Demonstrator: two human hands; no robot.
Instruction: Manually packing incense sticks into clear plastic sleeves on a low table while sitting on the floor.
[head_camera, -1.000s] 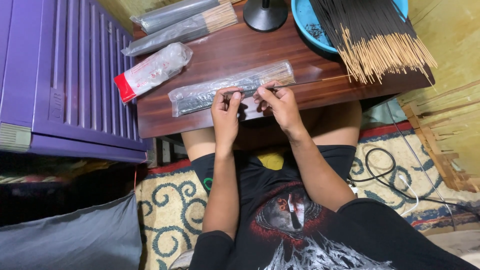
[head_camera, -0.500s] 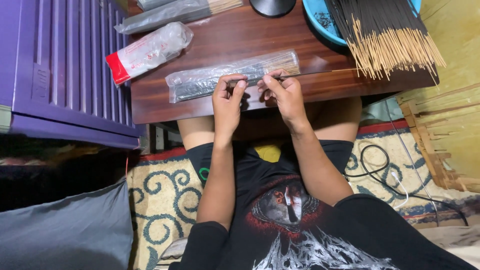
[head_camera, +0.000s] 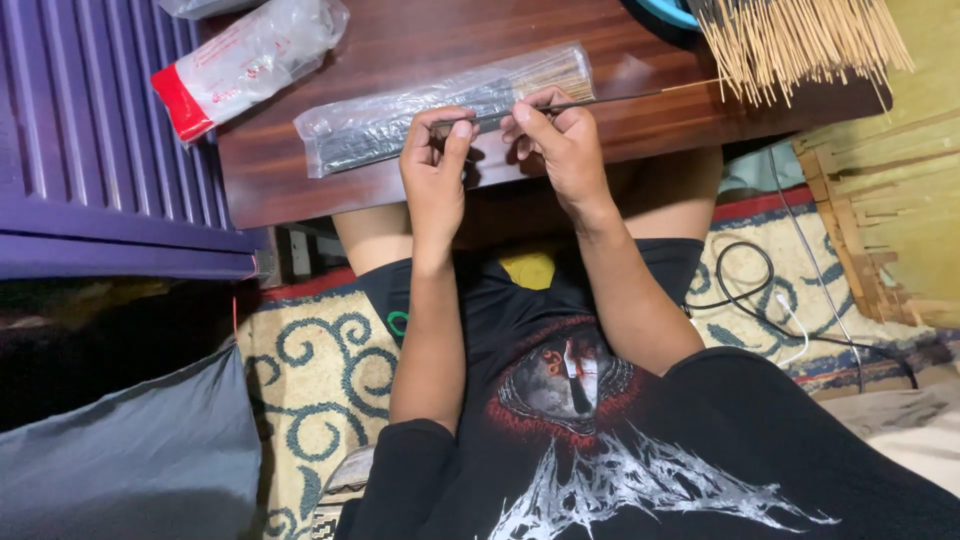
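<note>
While the left hand (head_camera: 432, 165) pinches the dark end of a single incense stick (head_camera: 590, 102) and the right hand (head_camera: 560, 150) grips it just beside, both closed on it, the stick lies over a clear packet of sticks (head_camera: 440, 105) on the wooden table (head_camera: 420, 40). Judging by this, one stick is being fed into the packet; next comes aligning its tip with the opening. Loose sticks (head_camera: 800, 40) fan out beyond the right hand, and a red-ended bag (head_camera: 245, 60) lies beyond the left.

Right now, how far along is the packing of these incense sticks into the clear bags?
Done: none visibly sealed yet. In hand: the left hand and right hand pinch a single dark incense stick over a partly filled clear bag on the wooden table. Left: a large loose bundle of sticks at the table's far edge.
</note>
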